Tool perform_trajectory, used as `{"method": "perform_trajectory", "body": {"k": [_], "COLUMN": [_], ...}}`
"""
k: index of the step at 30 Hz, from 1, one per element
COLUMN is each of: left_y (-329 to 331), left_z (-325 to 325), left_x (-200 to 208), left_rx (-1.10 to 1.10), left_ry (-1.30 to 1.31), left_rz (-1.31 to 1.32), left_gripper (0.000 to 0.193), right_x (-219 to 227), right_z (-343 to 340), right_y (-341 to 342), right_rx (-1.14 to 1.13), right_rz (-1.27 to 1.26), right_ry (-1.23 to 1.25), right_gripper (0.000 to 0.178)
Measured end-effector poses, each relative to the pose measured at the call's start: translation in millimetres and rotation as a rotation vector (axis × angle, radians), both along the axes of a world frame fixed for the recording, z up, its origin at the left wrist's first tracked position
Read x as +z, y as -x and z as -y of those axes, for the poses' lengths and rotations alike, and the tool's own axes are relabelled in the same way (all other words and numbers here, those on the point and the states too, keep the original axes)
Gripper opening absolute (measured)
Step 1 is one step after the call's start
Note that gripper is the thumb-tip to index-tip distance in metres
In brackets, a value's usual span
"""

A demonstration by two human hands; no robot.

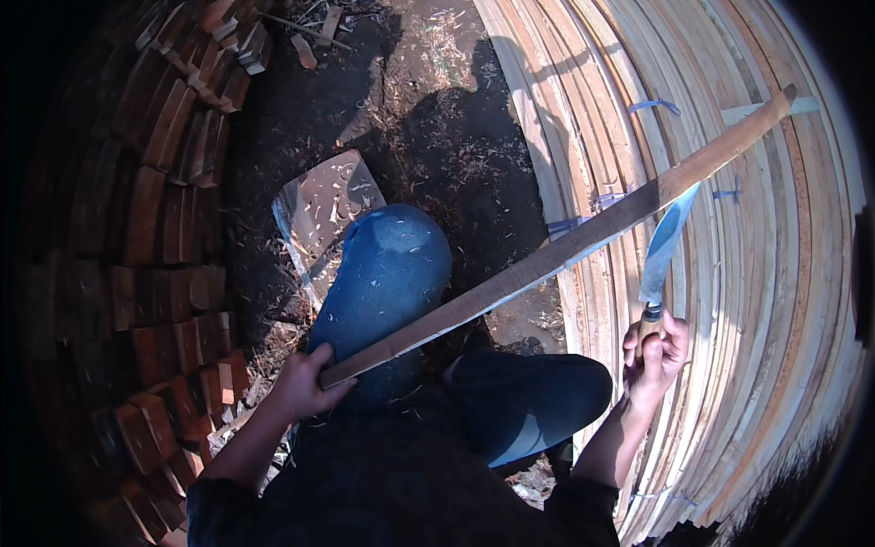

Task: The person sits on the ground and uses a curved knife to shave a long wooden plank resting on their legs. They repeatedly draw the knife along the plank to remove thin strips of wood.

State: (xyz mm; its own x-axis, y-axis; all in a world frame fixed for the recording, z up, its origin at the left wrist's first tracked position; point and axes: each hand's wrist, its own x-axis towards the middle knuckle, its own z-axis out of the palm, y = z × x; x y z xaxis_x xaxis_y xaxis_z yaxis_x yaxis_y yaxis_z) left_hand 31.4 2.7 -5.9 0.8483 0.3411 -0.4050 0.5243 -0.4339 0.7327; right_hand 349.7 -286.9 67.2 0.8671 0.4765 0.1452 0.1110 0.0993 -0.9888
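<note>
Wood strip (547,258), long, brown-faced and pale along its lower edge, slanting from lap up to the right. Near end in the grasp of the left hand (305,383) — thumb across the top, fingers wrapped beneath — likely for steadying the length from its tail. Low part of the strip over the blue-clad left leg (392,264), probably for a prop under the grip. Far end out above a broad stack of pale slats (729,273); hard to tell from this angle whether resting on it or hanging just clear.

Right hand (658,356) clasped around the handle of a knife (668,242), blade up and away from the wrist, tip just at the strip's lower edge. Impossible to tell whether touching or merely passing behind. Handle held low in the fingers, presumably for keeping knuckles well apart from the wood and leaving the whole blade free.

Right leg (547,397) folded in front of the body, apparently for a stable seat beside the work. Slats laid side by side in long rows, with blue ties (654,105) here and there, perhaps for holding bundles together. Opposite, on the left, reddish-brown wood pieces (164,301) piled in tiers. Between stacks, dark ground (474,137) strewn with shavings, and a flat board (319,205) just beyond the left knee.
</note>
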Motion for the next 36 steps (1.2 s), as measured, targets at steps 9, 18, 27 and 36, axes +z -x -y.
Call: {"method": "perform_trajectory", "body": {"k": [9,18,27,36], "left_y": [-0.8,0.0,0.1,-0.2], "left_z": [-1.1,-1.0,-1.3,-0.5], "left_x": [-0.4,-2.9,-2.7,-3.4], "left_rx": [0.001,0.009,0.008,0.0], "left_ry": [0.022,0.034,0.06,0.03], "left_rz": [-0.004,0.005,-0.006,-0.002], "left_gripper": [0.033,0.033,0.033,0.034], "right_x": [-5.9,-7.5,-8.8,-3.8], "right_z": [-8.7,-3.8,0.7,-2.0], "right_y": [2.4,9.9,10.1,26.5], "right_rx": [-0.074,0.061,-0.069,0.103], "right_rz": [-0.095,0.002,-0.028,0.127], "right_ry": [-0.089,0.049,-0.129,0.177], "right_gripper": [0.033,0.035,0.032,0.033]}}
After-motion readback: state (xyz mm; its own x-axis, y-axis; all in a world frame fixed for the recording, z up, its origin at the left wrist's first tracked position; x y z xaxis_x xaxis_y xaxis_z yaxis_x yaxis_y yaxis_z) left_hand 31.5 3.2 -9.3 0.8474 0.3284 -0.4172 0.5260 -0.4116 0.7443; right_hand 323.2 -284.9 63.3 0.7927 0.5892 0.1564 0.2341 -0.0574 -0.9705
